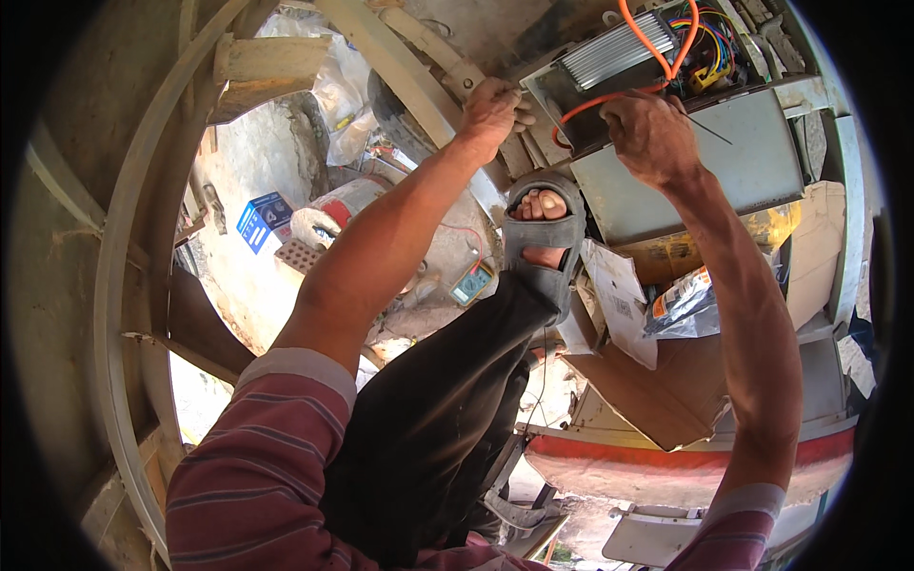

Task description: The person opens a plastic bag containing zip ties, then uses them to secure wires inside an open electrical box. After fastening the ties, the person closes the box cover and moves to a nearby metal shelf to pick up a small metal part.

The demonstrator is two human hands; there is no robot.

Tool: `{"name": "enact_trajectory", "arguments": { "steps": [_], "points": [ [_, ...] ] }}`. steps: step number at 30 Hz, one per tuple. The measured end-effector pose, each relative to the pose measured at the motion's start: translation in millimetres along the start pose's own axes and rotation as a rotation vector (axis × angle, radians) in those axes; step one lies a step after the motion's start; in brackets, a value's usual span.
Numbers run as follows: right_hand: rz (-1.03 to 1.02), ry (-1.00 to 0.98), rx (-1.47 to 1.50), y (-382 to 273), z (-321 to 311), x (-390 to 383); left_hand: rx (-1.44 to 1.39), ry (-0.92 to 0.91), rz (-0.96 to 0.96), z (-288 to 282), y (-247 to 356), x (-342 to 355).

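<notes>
My left hand (491,118) is closed beside the left edge of an open metal box, its fingers curled over something I cannot make out. My right hand (651,135) is closed over the box's front edge, and a thin dark rod (709,129) sticks out of it to the right. A thick orange cable (609,97) loops down and runs behind the right hand's fingers. Inside the box sit a finned silver controller unit (619,52) and a bundle of coloured wires (706,43). A grey metal panel (690,171) lies just below the right hand.
My sandalled foot (543,224) rests between the arms. A multimeter (471,283) and a blue and white carton (265,222) lie on the ground below. Torn cardboard (657,390) and a clear plastic packet (684,306) are at the right. Metal frame bars (119,228) curve along the left.
</notes>
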State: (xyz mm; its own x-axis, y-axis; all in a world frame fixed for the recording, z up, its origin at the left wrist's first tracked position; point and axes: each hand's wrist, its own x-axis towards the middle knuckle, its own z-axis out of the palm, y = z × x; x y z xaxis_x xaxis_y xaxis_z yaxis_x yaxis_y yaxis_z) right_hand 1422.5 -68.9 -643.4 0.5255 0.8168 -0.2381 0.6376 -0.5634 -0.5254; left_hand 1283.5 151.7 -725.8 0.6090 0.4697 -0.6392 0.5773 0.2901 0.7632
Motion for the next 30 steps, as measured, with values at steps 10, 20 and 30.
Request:
{"name": "enact_trajectory", "arguments": {
  "steps": [10, 20, 30],
  "points": [
    [-0.082, -0.274, 0.326, 2, 6, 35, 0.16, -0.065, 0.192, 0, -25, -22],
    [0.023, -0.196, 0.149, -5, 29, 39, -0.11, -0.01, -0.131, 8, -18, -19],
    [0.072, -0.206, 0.062, -11, 27, 36, -0.236, -0.129, -0.219, 9, -15, -11]
  ]
}}
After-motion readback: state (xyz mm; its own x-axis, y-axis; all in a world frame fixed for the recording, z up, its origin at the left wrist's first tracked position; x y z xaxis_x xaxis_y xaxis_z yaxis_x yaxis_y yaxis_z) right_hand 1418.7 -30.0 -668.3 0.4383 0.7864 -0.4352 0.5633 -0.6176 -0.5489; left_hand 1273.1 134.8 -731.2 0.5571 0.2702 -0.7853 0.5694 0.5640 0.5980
